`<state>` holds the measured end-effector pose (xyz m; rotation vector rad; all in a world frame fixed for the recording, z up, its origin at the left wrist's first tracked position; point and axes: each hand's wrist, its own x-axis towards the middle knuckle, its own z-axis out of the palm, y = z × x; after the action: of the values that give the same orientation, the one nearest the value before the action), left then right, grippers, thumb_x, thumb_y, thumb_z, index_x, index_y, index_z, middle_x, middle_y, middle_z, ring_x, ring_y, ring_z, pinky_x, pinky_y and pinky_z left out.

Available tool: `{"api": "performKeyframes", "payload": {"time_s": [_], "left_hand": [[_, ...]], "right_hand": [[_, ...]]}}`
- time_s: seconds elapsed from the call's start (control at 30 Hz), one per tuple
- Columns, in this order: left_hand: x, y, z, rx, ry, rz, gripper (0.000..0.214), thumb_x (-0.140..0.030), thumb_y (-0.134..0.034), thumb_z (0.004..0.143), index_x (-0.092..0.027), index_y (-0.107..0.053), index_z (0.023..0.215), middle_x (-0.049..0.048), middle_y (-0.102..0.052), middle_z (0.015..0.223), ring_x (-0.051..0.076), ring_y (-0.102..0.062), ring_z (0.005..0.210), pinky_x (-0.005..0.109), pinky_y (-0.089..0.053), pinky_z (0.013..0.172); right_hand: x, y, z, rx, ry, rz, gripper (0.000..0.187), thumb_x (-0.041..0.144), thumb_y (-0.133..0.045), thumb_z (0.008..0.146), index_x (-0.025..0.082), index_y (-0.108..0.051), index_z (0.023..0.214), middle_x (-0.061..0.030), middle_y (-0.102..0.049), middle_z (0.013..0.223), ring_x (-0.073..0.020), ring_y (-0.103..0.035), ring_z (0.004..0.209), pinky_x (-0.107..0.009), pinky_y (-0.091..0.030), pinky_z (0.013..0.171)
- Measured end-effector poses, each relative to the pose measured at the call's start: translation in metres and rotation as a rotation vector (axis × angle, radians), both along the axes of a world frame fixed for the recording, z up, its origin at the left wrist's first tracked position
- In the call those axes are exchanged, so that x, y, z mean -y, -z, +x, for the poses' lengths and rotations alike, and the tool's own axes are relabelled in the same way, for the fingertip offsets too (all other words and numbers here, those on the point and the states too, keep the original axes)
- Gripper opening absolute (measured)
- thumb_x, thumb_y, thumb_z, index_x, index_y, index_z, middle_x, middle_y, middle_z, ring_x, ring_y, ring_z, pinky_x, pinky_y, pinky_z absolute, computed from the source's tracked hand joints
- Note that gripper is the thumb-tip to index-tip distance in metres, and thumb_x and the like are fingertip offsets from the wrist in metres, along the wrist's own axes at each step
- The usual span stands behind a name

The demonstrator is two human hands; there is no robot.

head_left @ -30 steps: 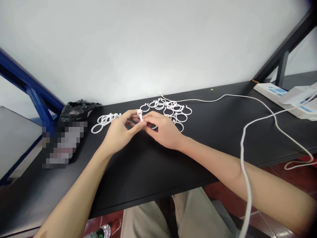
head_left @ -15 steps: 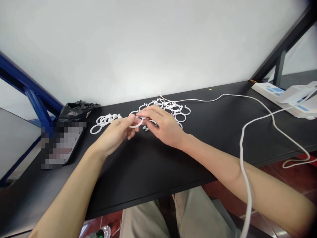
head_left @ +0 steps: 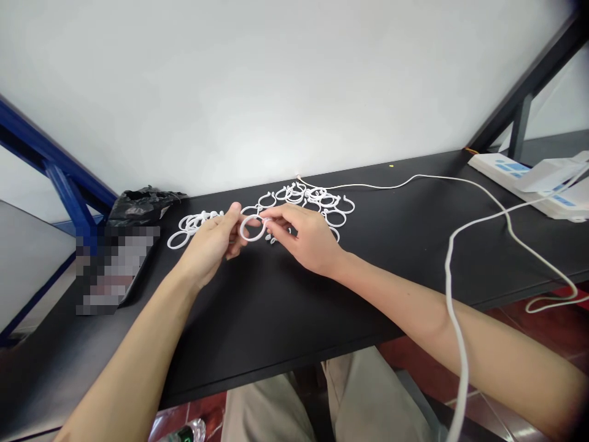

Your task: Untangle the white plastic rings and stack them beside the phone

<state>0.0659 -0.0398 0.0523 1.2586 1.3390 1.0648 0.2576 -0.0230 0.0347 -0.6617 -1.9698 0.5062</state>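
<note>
A white curtain ring is held above the black table. My right hand pinches its small end piece between thumb and fingertips, so that hand is closed. Just left of the ring is my left hand, its thumb raised and apart from the fingers. Its fingertips reach behind the ring; whether they touch it I cannot tell. Beyond my right hand lies a loose spread of white rings, partly hidden by that hand. A smaller cluster of rings lies beyond my left wrist.
On the left are a crumpled black plastic bag and a blurred-out flat object. A white cable crosses over my right forearm. A white and blue box sits at the right. Behind the table stands a pale wall.
My left thumb has lifted off the ring and the left hand has drawn slightly left. The ring has tilted to face me more, with my right hand still pinching it.
</note>
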Motion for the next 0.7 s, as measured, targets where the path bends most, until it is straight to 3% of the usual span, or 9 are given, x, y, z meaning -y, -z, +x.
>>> {"api": "performKeyframes", "payload": {"time_s": [0.2,0.33,0.53,0.7], "left_hand": [[-0.002,-0.001,0.002,-0.072,-0.175,0.169,0.042,-0.057,-0.058,0.087,-0.016,-0.068,0.089,-0.0012,-0.052,0.065,0.010,-0.043,0.051,0.024,-0.032,0.044],[0.001,-0.002,0.003,-0.266,-0.237,0.287,0.040,-0.055,-0.054,0.089,-0.018,-0.070,0.091,0.0013,-0.060,0.075,0.012,-0.050,0.061,0.025,-0.040,0.053],[0.008,-0.003,0.007,-0.580,-0.010,0.466,0.040,-0.052,-0.058,0.088,-0.023,-0.067,0.115,0.0055,-0.069,0.112,0.019,-0.062,0.089,0.031,-0.049,0.077],[0.008,-0.001,0.008,-0.656,0.056,0.495,0.042,-0.052,-0.058,0.088,-0.023,-0.067,0.117,0.0068,-0.068,0.112,0.021,-0.061,0.091,0.033,-0.050,0.078]], "right_hand": [[-0.003,0.001,0.001,-0.008,0.002,-0.105,0.017,0.025,-0.053,0.097,0.016,-0.066,0.105,-0.0043,-0.072,0.094,-0.0128,-0.067,0.074,-0.029,-0.056,0.075],[-0.005,-0.001,0.002,0.010,0.013,-0.157,0.015,0.026,-0.054,0.097,0.017,-0.066,0.100,-0.0026,-0.071,0.089,-0.0130,-0.067,0.073,-0.030,-0.055,0.075],[-0.007,-0.006,0.004,0.003,0.019,-0.178,0.012,0.023,-0.055,0.095,0.018,-0.066,0.096,-0.0012,-0.070,0.083,-0.0129,-0.066,0.071,-0.028,-0.053,0.073],[-0.008,-0.004,0.005,0.030,-0.009,-0.151,0.013,0.023,-0.054,0.096,0.019,-0.066,0.097,-0.0016,-0.071,0.088,-0.0136,-0.067,0.075,-0.030,-0.054,0.075]]}}
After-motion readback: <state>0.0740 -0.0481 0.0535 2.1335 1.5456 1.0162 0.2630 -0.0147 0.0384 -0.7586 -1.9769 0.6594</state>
